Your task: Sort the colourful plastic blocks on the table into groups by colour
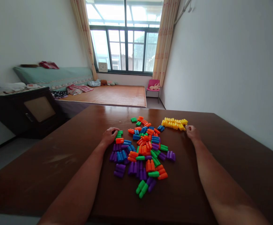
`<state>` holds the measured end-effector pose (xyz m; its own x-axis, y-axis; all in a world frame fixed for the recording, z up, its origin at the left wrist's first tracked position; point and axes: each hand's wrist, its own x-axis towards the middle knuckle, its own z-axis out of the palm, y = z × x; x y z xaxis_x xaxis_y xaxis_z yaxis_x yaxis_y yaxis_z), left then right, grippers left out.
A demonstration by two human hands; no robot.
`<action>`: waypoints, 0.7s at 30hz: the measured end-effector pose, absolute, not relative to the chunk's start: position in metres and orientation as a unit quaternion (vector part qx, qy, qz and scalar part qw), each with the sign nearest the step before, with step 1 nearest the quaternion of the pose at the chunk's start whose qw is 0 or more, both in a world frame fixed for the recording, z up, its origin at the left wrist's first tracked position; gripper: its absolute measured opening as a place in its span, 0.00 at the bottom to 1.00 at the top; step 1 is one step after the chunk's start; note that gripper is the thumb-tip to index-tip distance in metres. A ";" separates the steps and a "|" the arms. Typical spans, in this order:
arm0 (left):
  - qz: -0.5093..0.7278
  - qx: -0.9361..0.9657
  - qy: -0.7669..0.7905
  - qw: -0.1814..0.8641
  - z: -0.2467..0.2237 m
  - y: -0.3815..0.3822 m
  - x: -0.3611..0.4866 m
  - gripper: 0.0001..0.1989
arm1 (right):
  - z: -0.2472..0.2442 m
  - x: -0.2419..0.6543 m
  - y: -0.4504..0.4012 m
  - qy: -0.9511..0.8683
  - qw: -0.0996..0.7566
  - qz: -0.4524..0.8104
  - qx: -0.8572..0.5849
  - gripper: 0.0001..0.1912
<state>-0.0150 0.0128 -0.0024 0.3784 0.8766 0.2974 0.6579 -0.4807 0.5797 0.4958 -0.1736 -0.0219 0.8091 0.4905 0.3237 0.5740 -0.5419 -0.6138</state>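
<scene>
Toy building blocks made of joined rounded tubes lie in a loose heap on the brown table. My left hand (110, 136) is at the heap's left edge, its fingers curled against a green block (119, 133); an orange block (119, 141) lies just below that one. At the right, my right hand (193, 132) rests with closed fingers by the end of the yellow blocks (174, 123), which are lined up in two rows. Whether anything is inside those fingers is hidden. Purple blocks (119, 170), blue blocks (121, 155) and more orange blocks (150, 165) are jumbled between my hands.
The dark brown table (75, 156) spans the foreground. Beyond it is a low bed (117, 93) under a window, with a pink chair (153, 86) beside it. A dark cabinet (21, 106) stands at the left, and a white wall (232, 62) runs along the right.
</scene>
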 end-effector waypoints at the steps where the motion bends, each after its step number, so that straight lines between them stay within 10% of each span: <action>1: 0.294 0.809 0.474 0.185 -0.003 0.013 -0.015 0.15 | -0.022 0.496 -0.174 -0.304 0.372 -0.039 -0.876 0.18; 12: 0.408 0.817 0.380 0.145 0.048 -0.027 0.002 0.14 | 0.050 0.381 -0.165 -0.593 0.379 -0.012 -0.711 0.24; 21: 0.157 0.979 -0.058 0.116 0.097 -0.199 0.036 0.19 | 0.027 0.311 -0.218 -0.703 0.245 0.055 -0.666 0.27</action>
<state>0.0359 -0.1995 0.0969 0.9438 -0.0768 0.3214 -0.1500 -0.9662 0.2096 0.3115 -0.2178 0.0273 0.0068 0.9626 0.2707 0.9086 0.1071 -0.4038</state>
